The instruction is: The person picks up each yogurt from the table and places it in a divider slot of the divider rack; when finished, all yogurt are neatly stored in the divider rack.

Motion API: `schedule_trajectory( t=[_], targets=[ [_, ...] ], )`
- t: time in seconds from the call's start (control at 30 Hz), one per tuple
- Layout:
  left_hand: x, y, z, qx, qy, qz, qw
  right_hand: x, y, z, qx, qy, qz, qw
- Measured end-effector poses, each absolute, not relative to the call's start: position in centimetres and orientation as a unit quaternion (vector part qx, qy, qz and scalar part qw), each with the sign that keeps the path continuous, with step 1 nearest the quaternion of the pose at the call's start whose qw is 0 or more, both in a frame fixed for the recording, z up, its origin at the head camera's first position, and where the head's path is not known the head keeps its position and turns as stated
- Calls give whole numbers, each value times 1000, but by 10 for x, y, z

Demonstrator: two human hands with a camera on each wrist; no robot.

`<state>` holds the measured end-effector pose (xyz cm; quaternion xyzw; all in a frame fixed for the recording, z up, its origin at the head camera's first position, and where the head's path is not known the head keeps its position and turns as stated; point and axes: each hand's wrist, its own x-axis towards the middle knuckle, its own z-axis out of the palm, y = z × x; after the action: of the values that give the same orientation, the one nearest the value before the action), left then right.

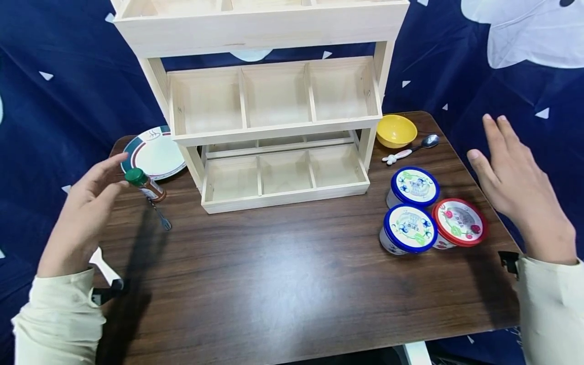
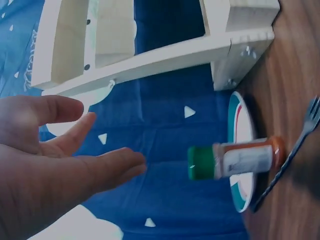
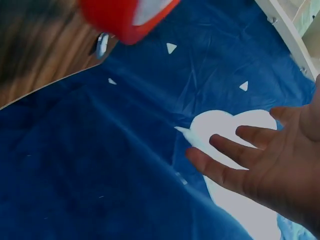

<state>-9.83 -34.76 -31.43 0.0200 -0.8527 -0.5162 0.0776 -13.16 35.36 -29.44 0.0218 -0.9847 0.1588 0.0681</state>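
My left hand (image 1: 86,215) hovers over the left side of the table, its fingers loosely bent around nothing. Nearest to it stands a spice jar (image 1: 148,186) with a green cap, in front of a stack of plates (image 1: 159,157). Beside the jar's base lies a fork (image 1: 162,219); the left wrist view shows its tines and dark twisted handle (image 2: 285,170). Over the right table edge my right hand (image 1: 524,187) is raised with its fingers extended, touching nothing. Two blue-lidded tubs (image 1: 409,229) and a red-lidded tub (image 1: 460,221) stand closest to it.
A tiered wooden rack (image 1: 274,96) with divided bins stands at the back centre. To its right are a yellow bowl (image 1: 396,131) and a spoon (image 1: 429,142) with a pink-and-white handle. A dark blue curtain (image 1: 479,96) hangs behind the brown table (image 1: 274,274).
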Motion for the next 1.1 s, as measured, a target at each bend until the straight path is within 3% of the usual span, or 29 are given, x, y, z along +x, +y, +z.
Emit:
schedule_trajectory(
  t=[0.23, 0.43, 0.7, 0.87, 1.1],
  targets=[
    [-102, -342, -339, -23, -736, -674, 48, -118, 372, -311, 64, -964, 245, 84],
    [-103, -329, -356, -49, -707, -705, -30, -104, 383, -331, 79, -941, 315, 92],
    [-109, -310, -376, -29, -738, -670, -73, -85, 386, -352, 65, -930, 353, 80],
    [-117, -298, -387, -11, -822, -563, -83, -73, 387, -362, 47, -927, 368, 47],
    [-123, -294, -396, -24, -864, -498, -75, -64, 386, -378, 78, -910, 404, 47]
  ],
)
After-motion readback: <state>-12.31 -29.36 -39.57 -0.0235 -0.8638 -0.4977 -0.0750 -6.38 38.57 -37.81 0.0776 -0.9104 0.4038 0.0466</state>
